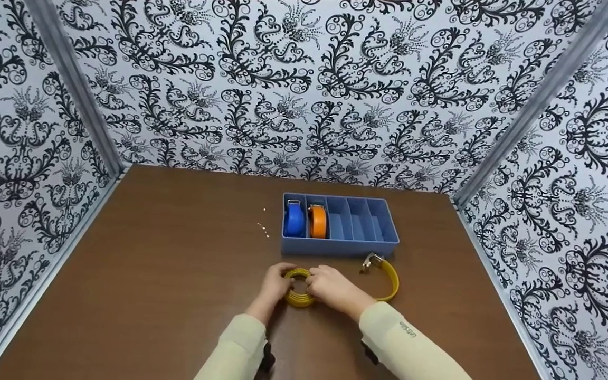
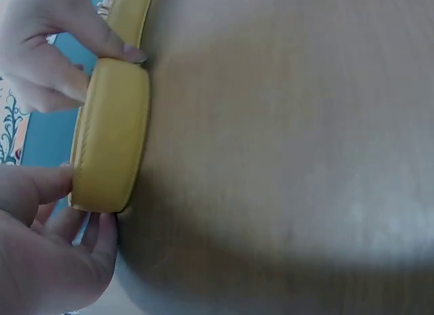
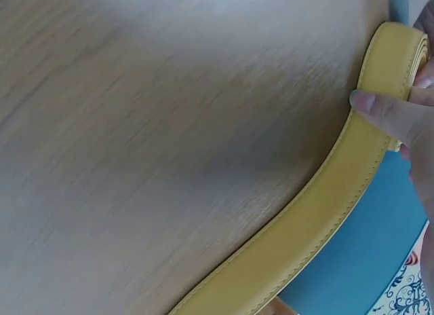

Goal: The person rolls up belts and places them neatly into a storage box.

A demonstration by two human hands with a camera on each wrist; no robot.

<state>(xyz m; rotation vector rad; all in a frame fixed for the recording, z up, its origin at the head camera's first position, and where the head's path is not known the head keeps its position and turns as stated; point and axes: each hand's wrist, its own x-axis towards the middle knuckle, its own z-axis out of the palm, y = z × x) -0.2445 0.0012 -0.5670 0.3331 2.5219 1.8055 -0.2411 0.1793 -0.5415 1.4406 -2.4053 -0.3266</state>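
A yellow belt (image 1: 300,302) is partly wound into a coil standing on edge on the table in front of me. Its unrolled end curves off to the right, finishing in a metal buckle (image 1: 372,259). From the left, my left hand (image 1: 275,285) grips the coil between thumb and fingers. On the other side my right hand (image 1: 333,287) pinches the coil, and in the right wrist view its thumb (image 3: 376,104) presses the outer face of the strap. The left wrist view shows both hands on the coil (image 2: 112,138).
Just beyond the hands stands a blue divided box (image 1: 335,247). A rolled blue belt (image 1: 294,220) and a rolled orange belt (image 1: 318,221) occupy its two leftmost compartments. Small white specks (image 1: 264,229) lie left of the box on the brown table (image 1: 177,253). Patterned walls surround the table.
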